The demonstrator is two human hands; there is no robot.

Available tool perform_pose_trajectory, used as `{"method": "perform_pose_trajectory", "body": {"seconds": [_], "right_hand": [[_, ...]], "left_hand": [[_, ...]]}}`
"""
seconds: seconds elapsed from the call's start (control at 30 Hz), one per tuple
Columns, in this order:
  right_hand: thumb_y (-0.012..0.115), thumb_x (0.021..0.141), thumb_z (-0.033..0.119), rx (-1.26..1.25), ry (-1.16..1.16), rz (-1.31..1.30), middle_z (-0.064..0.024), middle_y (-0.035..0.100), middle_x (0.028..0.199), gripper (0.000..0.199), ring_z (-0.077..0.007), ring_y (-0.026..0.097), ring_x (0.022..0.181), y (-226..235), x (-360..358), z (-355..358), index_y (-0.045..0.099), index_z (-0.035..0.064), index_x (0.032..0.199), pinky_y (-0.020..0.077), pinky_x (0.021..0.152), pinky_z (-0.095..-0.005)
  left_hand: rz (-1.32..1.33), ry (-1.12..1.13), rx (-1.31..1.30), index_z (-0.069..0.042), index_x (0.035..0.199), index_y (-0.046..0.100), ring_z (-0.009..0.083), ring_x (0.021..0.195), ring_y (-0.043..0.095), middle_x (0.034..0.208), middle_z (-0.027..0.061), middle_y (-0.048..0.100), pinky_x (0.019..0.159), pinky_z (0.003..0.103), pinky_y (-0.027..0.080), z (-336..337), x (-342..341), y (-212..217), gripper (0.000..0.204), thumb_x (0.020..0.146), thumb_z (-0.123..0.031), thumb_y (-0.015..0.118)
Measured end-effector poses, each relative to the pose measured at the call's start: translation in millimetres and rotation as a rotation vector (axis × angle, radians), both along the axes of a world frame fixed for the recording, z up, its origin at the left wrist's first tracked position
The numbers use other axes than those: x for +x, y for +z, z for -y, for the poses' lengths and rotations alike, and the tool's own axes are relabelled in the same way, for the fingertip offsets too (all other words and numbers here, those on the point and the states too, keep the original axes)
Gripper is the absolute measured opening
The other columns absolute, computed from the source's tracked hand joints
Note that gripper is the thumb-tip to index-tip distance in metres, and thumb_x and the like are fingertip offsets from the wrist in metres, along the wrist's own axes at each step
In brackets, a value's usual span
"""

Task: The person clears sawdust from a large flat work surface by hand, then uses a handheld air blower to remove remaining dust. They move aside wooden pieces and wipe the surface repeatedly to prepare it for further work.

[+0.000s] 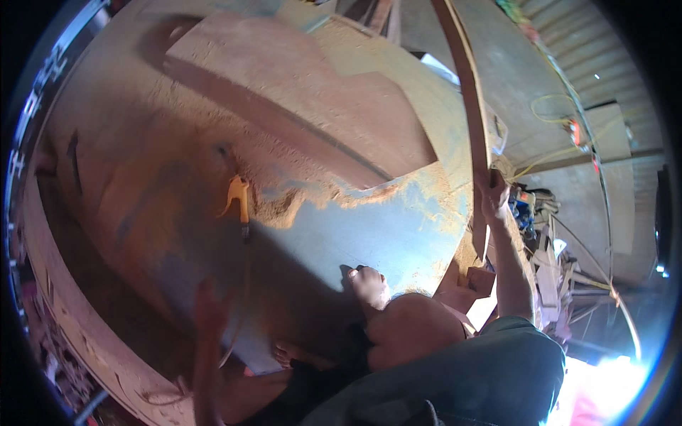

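Observation:
At the right, my right hand [495,195] is wrapped round a long wooden plank [470,92], which runs from the top of the view down past my hand. My left hand [210,304] hangs over the lower left of the work surface, smeared by motion, so its fingers are not clear. Nearest to it, a thin hose [246,284] leads up to a yellow air blow gun [240,199] lying on the surface. Past the blow gun lies a thick wooden block with a curved edge [298,85].
Sawdust [280,209] covers much of the broad work surface [327,241]. My bare foot [369,286] rests on it. A small wood block [481,282] sits below the plank. A curved rim [92,341] edges the left side, and wood scraps [547,277] pile up at the right.

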State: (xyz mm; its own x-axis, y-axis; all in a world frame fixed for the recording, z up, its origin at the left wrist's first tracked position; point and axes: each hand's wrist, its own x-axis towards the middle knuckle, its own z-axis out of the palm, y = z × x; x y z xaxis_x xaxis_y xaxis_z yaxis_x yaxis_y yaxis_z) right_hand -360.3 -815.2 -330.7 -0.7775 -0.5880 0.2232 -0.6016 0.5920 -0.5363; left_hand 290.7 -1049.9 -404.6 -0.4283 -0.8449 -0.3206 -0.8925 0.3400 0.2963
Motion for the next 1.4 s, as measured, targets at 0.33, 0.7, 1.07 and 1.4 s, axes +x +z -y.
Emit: {"method": "perform_pose_trajectory", "body": {"seconds": [0.33,0.7,1.07,1.4], "right_hand": [[0.060,0.082,0.058,-0.233,0.418,1.231,-0.0105,0.062,0.069,0.062,-0.0178,0.062,0.058,54.5,167.1,20.7,0.061,-0.0028,0.092,0.0509,0.054,-0.0287],[0.078,0.075,0.038,0.058,0.828,0.142,-0.0127,0.056,0.065,0.044,-0.0267,0.053,0.054,-49.6,227.4,68.1,0.059,-0.0019,0.083,0.0448,0.052,-0.0381],[0.075,0.073,0.034,0.217,1.373,-0.278,-0.0131,0.054,0.077,0.036,-0.0331,0.057,0.078,-137.8,319.2,163.4,0.055,0.0062,0.082,0.0477,0.067,-0.0438],[0.051,0.093,0.029,0.473,1.130,0.670,-0.0149,0.059,0.091,0.026,-0.0278,0.062,0.083,-177.7,322.2,378.4,0.052,0.0032,0.098,0.0536,0.070,-0.0406]], "left_hand": [[-0.165,0.329,0.065,-0.001,0.114,0.055,0.0375,0.092,0.062,0.100,0.0218,0.063,0.078,0.047,0.049,20.8,-127.2,-24.4,0.030,0.094,-0.023,0.054],[-0.328,0.776,-0.715,0.001,0.114,0.060,0.0254,0.079,0.063,0.085,0.0141,0.068,0.069,0.038,0.047,26.0,128.6,187.7,0.036,0.097,-0.029,0.052],[0.087,1.137,-0.596,-0.001,0.111,0.058,0.0370,0.074,0.064,0.081,0.0222,0.064,0.060,0.044,0.046,-89.6,265.3,121.6,0.033,0.098,-0.030,0.050],[0.065,1.109,-0.736,-0.003,0.113,0.057,0.0370,0.074,0.066,0.086,0.0183,0.067,0.059,0.046,0.050,-71.0,240.0,58.9,0.028,0.094,-0.024,0.056]]}}
